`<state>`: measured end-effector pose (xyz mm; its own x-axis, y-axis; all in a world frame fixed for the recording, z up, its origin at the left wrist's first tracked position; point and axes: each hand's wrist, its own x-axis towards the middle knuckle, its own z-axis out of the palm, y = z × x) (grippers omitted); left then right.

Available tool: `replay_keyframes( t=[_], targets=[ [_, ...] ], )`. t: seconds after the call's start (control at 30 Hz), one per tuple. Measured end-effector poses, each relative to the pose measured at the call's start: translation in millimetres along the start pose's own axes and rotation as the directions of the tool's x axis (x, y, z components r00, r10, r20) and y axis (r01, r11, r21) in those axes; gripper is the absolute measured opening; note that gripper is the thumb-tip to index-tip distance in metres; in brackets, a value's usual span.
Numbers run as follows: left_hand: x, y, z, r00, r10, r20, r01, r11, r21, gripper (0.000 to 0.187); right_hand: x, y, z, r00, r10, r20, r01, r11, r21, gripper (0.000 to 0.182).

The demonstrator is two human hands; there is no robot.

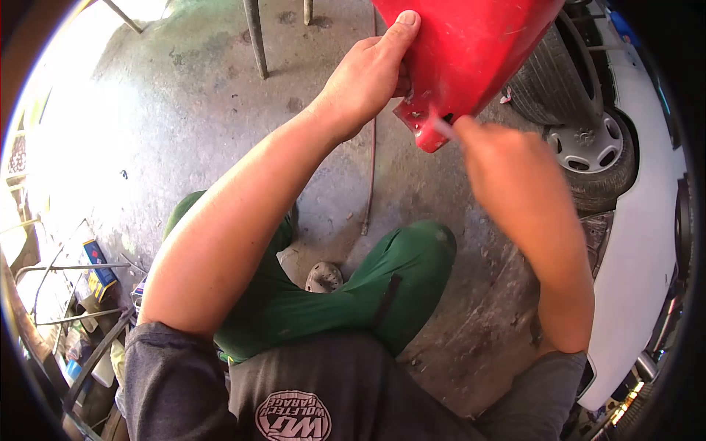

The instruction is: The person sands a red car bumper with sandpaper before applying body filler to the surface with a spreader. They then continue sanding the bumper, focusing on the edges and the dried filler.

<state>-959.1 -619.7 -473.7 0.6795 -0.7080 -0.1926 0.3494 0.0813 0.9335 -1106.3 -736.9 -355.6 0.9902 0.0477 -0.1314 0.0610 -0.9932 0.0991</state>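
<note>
A red painted panel (471, 51) with a narrow, scuffed lower end fills the top middle of the head view. My left hand (379, 66) grips its left edge, the thumb on the red face and the other fingers mostly hidden behind. Near the panel's lower tip is my right hand (507, 162), blurred by motion, its fingers closed round a small pale object (443, 128) that I cannot make out. That object touches or overlaps the tip beside a dark hole.
Tyres and a wheel (585, 143) lie at the right beside a white car panel (636, 250). A hose (371, 169) runs along the concrete floor. Metal legs (255, 37) stand at the top. Metal rods and a blue box (99, 266) are at the lower left.
</note>
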Motion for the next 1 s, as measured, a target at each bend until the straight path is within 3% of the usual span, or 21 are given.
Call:
replay_keyframes(
  t=[0.07, 0.17, 0.2, 0.23, 0.27, 0.3, 0.37, 0.43, 0.5, 0.53, 0.63, 0.73, 0.87, 1.0],
  targets=[
    [-0.2, 0.1, -0.3, 0.999, 0.01, 0.034, -0.009, 0.999, -0.036, 0.077, -0.8, 3.9, -19.3, 0.984, 0.075, -0.162, -0.051, 0.988, 0.149, 0.011],
    [-4.7, 2.9, 9.2, 0.998, -0.008, -0.068, -0.004, 0.986, -0.165, 0.072, -8.4, 4.0, -12.6, 0.986, 0.154, -0.065, -0.135, 0.962, 0.237, 0.018],
    [-6.1, 1.5, 11.7, 0.998, 0.048, -0.046, -0.054, 0.988, -0.145, 0.07, -15.8, 11.7, 1.6, 0.985, 0.155, -0.078, -0.132, 0.962, 0.24, 0.023],
    [-7.2, -2.0, 12.2, 0.994, 0.108, -0.026, -0.11, 0.986, -0.127, 0.07, -22.3, 16.4, 4.8, 0.963, 0.264, -0.051, -0.228, 0.9, 0.371, 0.022],
    [-8.9, -5.5, 12.3, 0.986, 0.168, -0.006, -0.168, 0.98, -0.111, 0.069, -30.1, 18.9, 5.6, 0.932, 0.362, -0.011, -0.31, 0.813, 0.493, 0.021],
    [-12.6, -9.8, 13.2, 0.988, 0.141, -0.068, -0.141, 0.99, -0.003, 0.056, -39.0, 20.9, 8.3, 0.893, 0.449, 0.041, -0.38, 0.7, 0.605, 0.02],
    [-16.6, -25.7, 17.5, 0.995, 0.092, 0.039, -0.097, 0.983, 0.154, 0.049, -56.2, 25.4, 27.5, 0.786, 0.618, -0.003, -0.329, 0.423, 0.845, 0.024],
    [-17.0, -38.5, 19.7, 0.994, 0.077, 0.078, -0.088, 0.984, 0.152, 0.045, -65.3, 26.1, 52.6, 0.694, 0.72, -0.004, -0.184, 0.183, 0.966, 0.027],
    [-18.2, -40.2, 22.7, 0.992, 0.062, 0.109, -0.077, 0.987, 0.138, 0.043, -68.1, 19.6, 79.3, 0.637, 0.771, 0.005, -0.02, 0.01, 1.0, 0.028],
    [-17.9, -38.8, 24.0, 0.991, 0.062, 0.117, -0.076, 0.989, 0.123, 0.041, -69.0, 16.6, 94.6, 0.612, 0.791, 0.029, -0.009, -0.03, 1.0, 0.026],
    [-17.8, -39.2, 23.8, 0.991, 0.074, 0.113, -0.091, 0.984, 0.151, 0.037, -70.3, 9.7, 126.5, 0.657, 0.752, 0.053, 0.096, -0.154, 0.983, 0.025],
    [-18.9, -40.3, 25.1, 0.992, 0.075, 0.102, -0.094, 0.976, 0.195, 0.035, -78.8, 10.1, 142.5, 0.707, 0.694, 0.134, 0.101, -0.286, 0.953, 0.023],
    [-18.4, -41.2, 28.7, 0.993, 0.084, 0.08, -0.102, 0.963, 0.249, 0.034, -83.7, 9.0, 135.0, 0.727, 0.649, 0.224, 0.013, -0.339, 0.941, 0.02],
    [-22.6, -35.6, 37.2, 0.992, 0.09, 0.092, -0.115, 0.941, 0.318, 0.038, -83.3, 7.1, 144.9, 0.735, 0.663, 0.14, 0.103, -0.313, 0.944, 0.02]
  ],
)
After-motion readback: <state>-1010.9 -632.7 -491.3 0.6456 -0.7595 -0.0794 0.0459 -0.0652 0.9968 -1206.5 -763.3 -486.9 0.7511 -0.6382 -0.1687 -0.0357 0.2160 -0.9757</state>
